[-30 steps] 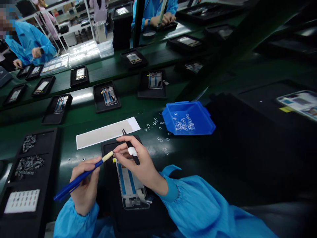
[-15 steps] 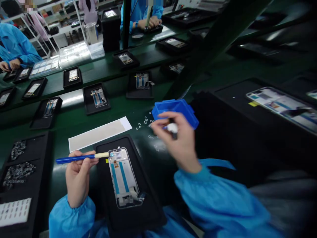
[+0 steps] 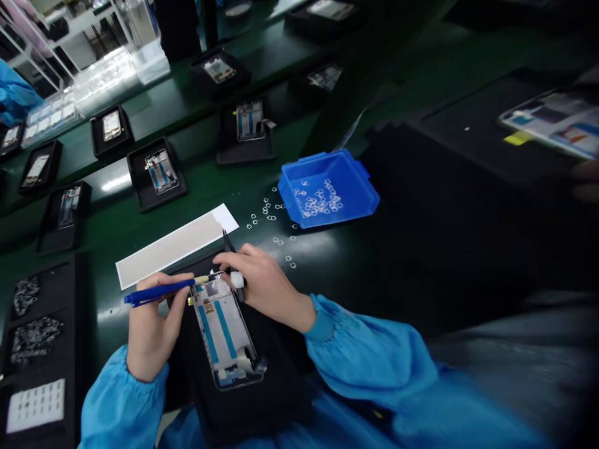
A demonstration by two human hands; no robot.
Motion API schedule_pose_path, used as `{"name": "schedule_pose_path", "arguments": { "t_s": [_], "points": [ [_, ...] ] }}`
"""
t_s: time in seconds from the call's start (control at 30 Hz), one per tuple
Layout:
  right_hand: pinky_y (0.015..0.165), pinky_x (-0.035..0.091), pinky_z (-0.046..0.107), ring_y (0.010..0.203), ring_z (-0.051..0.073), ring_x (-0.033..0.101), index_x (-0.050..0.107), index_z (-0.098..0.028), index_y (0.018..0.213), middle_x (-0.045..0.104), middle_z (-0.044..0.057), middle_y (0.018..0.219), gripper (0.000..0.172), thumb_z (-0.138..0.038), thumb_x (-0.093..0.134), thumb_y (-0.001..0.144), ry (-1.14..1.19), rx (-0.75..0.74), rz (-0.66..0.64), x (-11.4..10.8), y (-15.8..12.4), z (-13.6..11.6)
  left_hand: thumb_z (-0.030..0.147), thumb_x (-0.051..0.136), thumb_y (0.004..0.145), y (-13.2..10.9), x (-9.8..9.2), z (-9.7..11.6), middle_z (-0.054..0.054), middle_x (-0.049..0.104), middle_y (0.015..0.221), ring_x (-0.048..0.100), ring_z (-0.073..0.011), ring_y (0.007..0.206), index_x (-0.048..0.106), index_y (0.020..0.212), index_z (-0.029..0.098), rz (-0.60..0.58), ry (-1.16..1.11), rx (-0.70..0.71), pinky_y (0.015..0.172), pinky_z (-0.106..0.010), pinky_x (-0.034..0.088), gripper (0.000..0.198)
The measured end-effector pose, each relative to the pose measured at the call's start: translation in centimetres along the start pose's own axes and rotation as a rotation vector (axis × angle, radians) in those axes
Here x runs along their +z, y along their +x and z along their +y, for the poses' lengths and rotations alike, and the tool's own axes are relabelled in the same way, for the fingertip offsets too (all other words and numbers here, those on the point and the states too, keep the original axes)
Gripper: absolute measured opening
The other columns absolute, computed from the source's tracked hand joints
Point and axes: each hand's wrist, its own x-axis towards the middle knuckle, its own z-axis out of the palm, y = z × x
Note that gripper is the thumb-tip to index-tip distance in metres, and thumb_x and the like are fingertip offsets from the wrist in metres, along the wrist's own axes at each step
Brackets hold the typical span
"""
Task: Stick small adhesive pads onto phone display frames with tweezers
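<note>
My left hand pinches a blue pen-like tool, its pale tip at the top left of an open phone frame. That frame, with two blue strips, lies in a black tray. Over its top edge, my right hand holds black tweezers and a small white-capped item. Whether the tweezers grip anything is too small to tell. Behind my right hand stands a blue bin with many tiny clear rings in it.
Tiny rings lie scattered left of the bin. A pale strip sheet lies behind the tray. At the left is a black parts tray. More phone trays stand farther back. Another person's hand touches a phone frame at the right edge.
My right hand has moved left and down from the blue bin to the phone frame's top. The view has shifted, and a person's hand now shows at the right edge.
</note>
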Motion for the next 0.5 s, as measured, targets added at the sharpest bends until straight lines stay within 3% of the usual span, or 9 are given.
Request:
{"name": "schedule_pose_path", "arguments": {
  "t_s": [0.3, 0.5],
  "points": [
    [0.068, 0.031, 0.034, 0.076, 0.020, 0.050, 0.063, -0.016, 0.109, 0.070, 0.002, 0.079, 0.020, -0.012, 0.058, 0.091, 0.086, 0.015, 0.024, 1.3, -0.8, 0.3, 0.017, 0.064, 0.089, 0.1, -1.1, 1.7, -0.006, 0.075, 0.100, 0.073, -0.0210, 0.095, 0.047, 0.103, 0.024, -0.167, 0.116, 0.091, 0.079, -0.035, 0.058, 0.023],
    [0.069, 0.031, 0.034, 0.077, 0.020, 0.051, 0.064, -0.017, 0.110, 0.067, 0.002, 0.076, 0.019, -0.016, 0.056, 0.093, 0.092, 0.043, 0.036, 1.7, -1.0, 0.4, 0.017, 0.065, 0.088, 0.2, -1.3, 1.8, -0.004, 0.075, 0.098, 0.074, -0.0197, 0.092, 0.048, 0.101, 0.023, -0.190, 0.177, 0.160, 0.078, -0.032, 0.058, 0.022]
  ]
}}
